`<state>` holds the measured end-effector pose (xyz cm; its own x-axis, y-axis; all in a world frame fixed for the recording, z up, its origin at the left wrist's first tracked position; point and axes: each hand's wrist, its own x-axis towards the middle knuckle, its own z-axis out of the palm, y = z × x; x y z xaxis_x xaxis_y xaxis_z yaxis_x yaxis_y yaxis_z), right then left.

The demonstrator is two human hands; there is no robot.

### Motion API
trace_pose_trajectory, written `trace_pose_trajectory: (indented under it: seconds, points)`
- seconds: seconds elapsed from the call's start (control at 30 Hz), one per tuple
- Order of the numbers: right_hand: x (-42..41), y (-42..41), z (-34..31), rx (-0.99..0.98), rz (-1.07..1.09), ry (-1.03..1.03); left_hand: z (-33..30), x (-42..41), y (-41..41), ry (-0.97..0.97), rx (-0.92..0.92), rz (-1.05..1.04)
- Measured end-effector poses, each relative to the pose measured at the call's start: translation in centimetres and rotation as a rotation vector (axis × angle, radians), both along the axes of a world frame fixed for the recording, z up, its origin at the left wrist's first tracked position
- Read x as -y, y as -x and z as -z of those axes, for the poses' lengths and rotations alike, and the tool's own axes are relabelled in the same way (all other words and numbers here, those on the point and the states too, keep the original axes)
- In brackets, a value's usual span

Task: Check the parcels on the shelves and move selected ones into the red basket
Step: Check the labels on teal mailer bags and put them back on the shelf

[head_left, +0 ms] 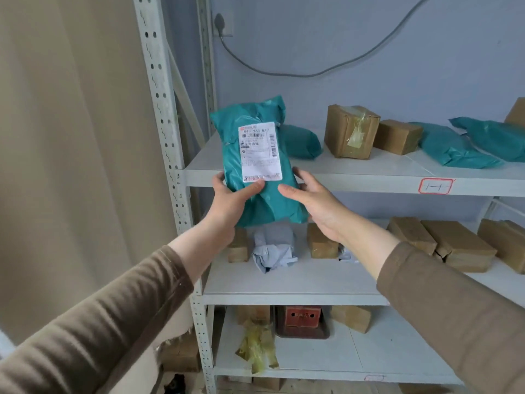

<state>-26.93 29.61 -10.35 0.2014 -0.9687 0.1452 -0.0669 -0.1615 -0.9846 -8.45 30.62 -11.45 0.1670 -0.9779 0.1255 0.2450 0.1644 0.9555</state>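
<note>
The white shipping label (260, 152) on the teal parcel (255, 160) reads roughly "R44 Y63 M47" above barcodes; its smaller print is illegible. A red-bordered tag (435, 185) on the upper shelf edge (355, 183) reads "1-1".

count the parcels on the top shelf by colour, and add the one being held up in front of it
teal bags on the top shelf: 3
brown boxes: 3
held teal bag: 1
total: 7

Top shelf (326, 169) front edge lies open; parcels (350, 132) crowd its back.
</note>
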Motion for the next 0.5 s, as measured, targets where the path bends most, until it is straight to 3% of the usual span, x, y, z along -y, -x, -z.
trace_pose_trajectory:
  seconds: [0.23, 0.5]
  points:
    - [10.1, -5.4, -5.3, 0.009, 0.078, 0.022, -6.6, 10.9, -3.8, -0.053, 0.04, -0.049]
    - [21.6, -10.3, -5.1, 0.098, 0.152, -0.062, -7.3, 22.7, -8.0, -0.16, 0.263, -0.067]
